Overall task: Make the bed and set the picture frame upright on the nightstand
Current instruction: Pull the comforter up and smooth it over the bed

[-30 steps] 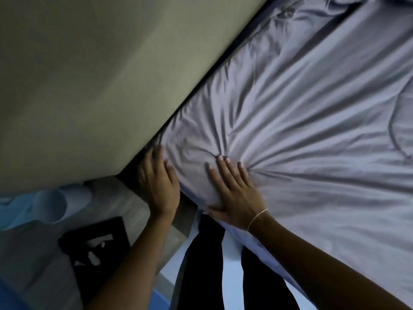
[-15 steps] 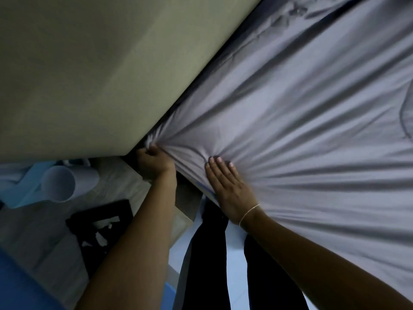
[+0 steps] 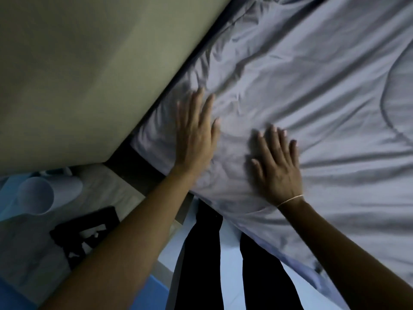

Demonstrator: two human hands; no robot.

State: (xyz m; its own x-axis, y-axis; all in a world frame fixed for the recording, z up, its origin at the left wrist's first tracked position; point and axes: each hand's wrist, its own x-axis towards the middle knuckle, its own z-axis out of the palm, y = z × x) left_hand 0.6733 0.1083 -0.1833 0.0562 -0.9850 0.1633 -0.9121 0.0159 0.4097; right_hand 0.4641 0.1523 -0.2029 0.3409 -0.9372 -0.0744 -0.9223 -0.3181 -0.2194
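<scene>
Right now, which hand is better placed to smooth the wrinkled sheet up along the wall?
Probably the left. The left hand lies flat on the sheet nearest the wall, its fingers pointing at the creases there. The right hand rests farther from that edge.

Grey sheet [image 3: 301, 97] — creased, spread flat

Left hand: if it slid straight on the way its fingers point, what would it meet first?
The left hand lies flat on the grey sheet, fingers pointing up the bed near the wall. Ahead is only wrinkled sheet; the line seems to close on the wall-side edge, though depth is unclear.
</scene>
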